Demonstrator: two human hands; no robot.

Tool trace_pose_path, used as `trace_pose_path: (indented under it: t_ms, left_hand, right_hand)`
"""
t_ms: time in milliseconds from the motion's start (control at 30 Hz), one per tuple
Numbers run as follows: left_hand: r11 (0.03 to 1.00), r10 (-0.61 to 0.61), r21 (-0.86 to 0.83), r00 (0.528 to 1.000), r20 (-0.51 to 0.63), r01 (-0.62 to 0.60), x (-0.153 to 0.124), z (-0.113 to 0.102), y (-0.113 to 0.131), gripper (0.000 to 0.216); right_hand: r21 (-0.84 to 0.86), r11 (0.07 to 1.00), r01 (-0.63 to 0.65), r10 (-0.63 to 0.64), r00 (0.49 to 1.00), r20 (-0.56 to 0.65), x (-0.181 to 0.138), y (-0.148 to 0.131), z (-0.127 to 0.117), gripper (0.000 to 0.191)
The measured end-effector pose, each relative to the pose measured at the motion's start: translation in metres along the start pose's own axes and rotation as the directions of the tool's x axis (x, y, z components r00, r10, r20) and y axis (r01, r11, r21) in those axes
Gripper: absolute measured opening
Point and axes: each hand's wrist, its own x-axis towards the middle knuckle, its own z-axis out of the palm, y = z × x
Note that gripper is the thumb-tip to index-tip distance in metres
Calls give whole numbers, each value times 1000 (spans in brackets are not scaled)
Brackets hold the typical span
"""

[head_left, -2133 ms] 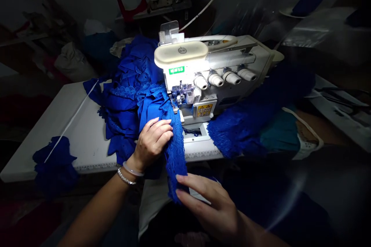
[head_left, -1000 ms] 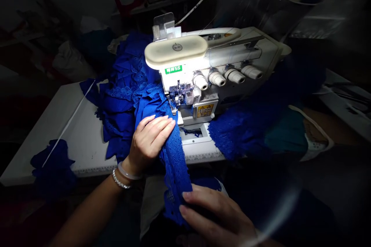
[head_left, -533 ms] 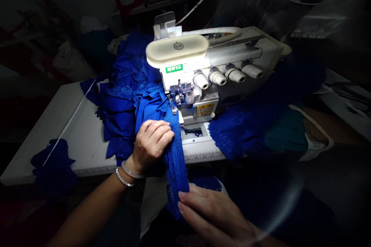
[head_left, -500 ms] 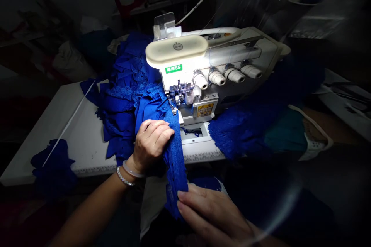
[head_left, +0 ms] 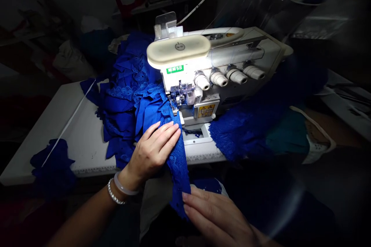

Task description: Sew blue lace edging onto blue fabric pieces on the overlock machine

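The left hand (head_left: 153, 149), previously curled, is now laid flat, fingers extended, on the lace strip (head_left: 179, 164), apparently steadied below the sewing machine (head_left: 223, 60) just ahead; its edge is pinched by the right hand (head_left: 216, 214).

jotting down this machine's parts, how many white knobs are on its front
4, in one row on the sewing machine: leftmost knob, second knob, third knob, rightmost knob. Any on its far side would be hidden.
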Motion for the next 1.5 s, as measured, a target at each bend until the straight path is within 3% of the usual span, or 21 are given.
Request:
trace_pose_path:
  t_ms: [133, 267, 367, 500, 667, 733, 800, 867, 967, 1167, 1500]
  left_hand:
    - [998, -19, 59, 995, 98, 13, 4, -6, 0, 38]
    - [997, -46, 59, 992, 119, 40, 12, -10, -11, 39]
    - [998, -60, 31, 989, 137, 57, 18, -11, -27, 40]
    - [998, -62, 7, 982, 181, 62, 19, -18, -45, 41]
    - [998, -27, -50, 975, 221, 39, 11, -24, -33, 39]
    - [995, -45, -80, 987, 156, 58, 9, -16, -22, 38]
    - [991, -113, -67, 994, -2, 113, 9, -3, -12, 39]
    - [984, -179, -44, 972, -153, 175, 10, 8, -6, 33]
    - [987, -157, -9, 960, -230, 159, 11, 12, -3, 25]
    - [993, 50, -102, 988, -148, -66, 7, -2, -9, 23]
    - [989, -23, -148, 1000, 1, 23, 16, -8, -44, 27]
  right_hand:
    - [-38, 999, -3, 3, 1000, 11, -6, 1, 2, 28]
    - [-41, 998, -51, 54, 996, 75, -1, 11, 2, 41]
    - [-68, 997, -45, 50, 995, 86, 11, 29, 6, 28]
    - [-67, 997, 25, -25, 1000, 5, 30, 54, 15, 22]
    - [-58, 996, 63, -62, 998, 3, 48, 67, 11, 19]
    - [-61, 996, 62, -63, 998, -11, 54, 65, 8, 19]
    - [-61, 996, 65, -66, 998, -18, 58, 62, 7, 20]
    - [-85, 993, 82, -84, 996, -20, 58, 61, 9, 21]
    - [-162, 982, 100, -103, 995, -7, 53, 61, 12, 23]
    - [-208, 971, 115, -111, 993, 31, 44, 65, 10, 26]
    - [-389, 910, 145, -162, 987, -12, 73, 107, 25, 18]
